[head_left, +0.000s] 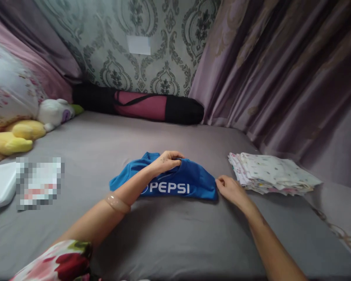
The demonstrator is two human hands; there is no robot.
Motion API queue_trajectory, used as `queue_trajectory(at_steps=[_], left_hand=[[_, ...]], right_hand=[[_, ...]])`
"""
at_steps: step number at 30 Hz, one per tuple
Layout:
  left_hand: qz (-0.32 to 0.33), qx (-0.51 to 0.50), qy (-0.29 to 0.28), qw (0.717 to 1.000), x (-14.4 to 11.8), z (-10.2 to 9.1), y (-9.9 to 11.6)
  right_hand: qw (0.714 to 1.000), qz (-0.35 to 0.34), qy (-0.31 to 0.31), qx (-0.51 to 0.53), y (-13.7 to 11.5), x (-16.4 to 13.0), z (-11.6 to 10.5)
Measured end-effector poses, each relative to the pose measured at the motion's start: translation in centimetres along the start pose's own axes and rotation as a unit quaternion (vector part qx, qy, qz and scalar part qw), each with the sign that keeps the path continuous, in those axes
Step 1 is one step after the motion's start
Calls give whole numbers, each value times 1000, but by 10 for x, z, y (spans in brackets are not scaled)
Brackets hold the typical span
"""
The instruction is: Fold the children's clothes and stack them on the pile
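A blue PEPSI shirt [197, 175] lies folded over on the grey sheet in front of me, with white lettering along its near side. My left hand [166, 160] reaches across it and is closed on the cloth at the upper middle edge, close to the neckline. A pale bangle [117, 203] sits on that wrist. At the shirt's right end, my right hand [228, 188] pinches the corner of the fabric. The tips of the right fingers are partly hidden.
Right of the shirt stands a stack of folded patterned cloths [277, 171]. A black and maroon long bag [140, 106] lies along the wall. Plush toys [54, 113], a white case-like object [2, 183] and a blurred packet [40, 183] are at the left. Curtains [269, 70] hang at the right.
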State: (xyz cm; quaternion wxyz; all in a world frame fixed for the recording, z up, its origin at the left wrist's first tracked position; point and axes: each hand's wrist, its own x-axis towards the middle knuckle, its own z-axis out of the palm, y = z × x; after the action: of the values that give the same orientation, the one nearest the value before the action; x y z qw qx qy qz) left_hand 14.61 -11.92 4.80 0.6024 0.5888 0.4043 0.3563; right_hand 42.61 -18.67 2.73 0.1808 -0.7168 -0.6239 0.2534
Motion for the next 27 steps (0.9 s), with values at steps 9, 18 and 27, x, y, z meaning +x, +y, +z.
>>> queue_trajectory(at_steps=[9,18,27], left_hand=[[0,78,-37,996,-7,2,10],[18,115,-85,990,-22,-11,27],[68,208,83,972,-63,-87,16]], right_hand=[[932,-343,62,103,-89,5,14],[942,-312,-16,125,-103,14,20],[954,-218,2,206,-84,34,32]])
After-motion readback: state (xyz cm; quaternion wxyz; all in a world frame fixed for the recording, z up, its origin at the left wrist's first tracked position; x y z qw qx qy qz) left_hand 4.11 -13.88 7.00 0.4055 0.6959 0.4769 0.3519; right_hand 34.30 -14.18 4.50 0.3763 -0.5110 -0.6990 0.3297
